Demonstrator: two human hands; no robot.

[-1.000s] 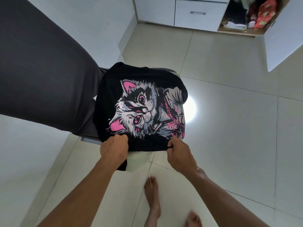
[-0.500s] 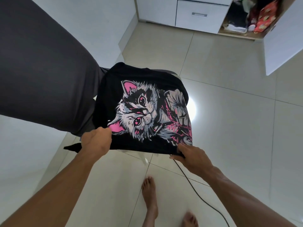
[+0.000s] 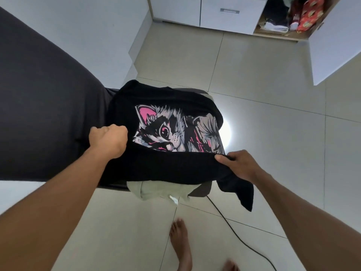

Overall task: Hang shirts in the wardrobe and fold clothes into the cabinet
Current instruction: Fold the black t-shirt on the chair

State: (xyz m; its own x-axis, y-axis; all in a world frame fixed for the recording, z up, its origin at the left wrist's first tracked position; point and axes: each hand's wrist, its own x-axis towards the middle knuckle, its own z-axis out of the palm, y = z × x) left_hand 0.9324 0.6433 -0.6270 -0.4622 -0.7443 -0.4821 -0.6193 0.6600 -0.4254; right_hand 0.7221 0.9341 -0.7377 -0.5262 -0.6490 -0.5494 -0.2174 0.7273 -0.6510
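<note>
While the black cat-print shirt (image 3: 168,137) lies on a dark seat (image 3: 203,189) over a pale green garment (image 3: 156,189), the left hand (image 3: 108,140) grips its left side in a fist and the right hand (image 3: 239,165) pinches its folded edge. Beyond, on the tiled floor (image 3: 263,114), a white cabinet (image 3: 224,14) stands open.

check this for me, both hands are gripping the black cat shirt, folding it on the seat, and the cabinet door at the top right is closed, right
Not quite. The head view shows the cabinet door standing open, with clothes visible on the shelf inside. The rest holds: the left hand and right hand both grip the black cat shirt on the seat.
</note>
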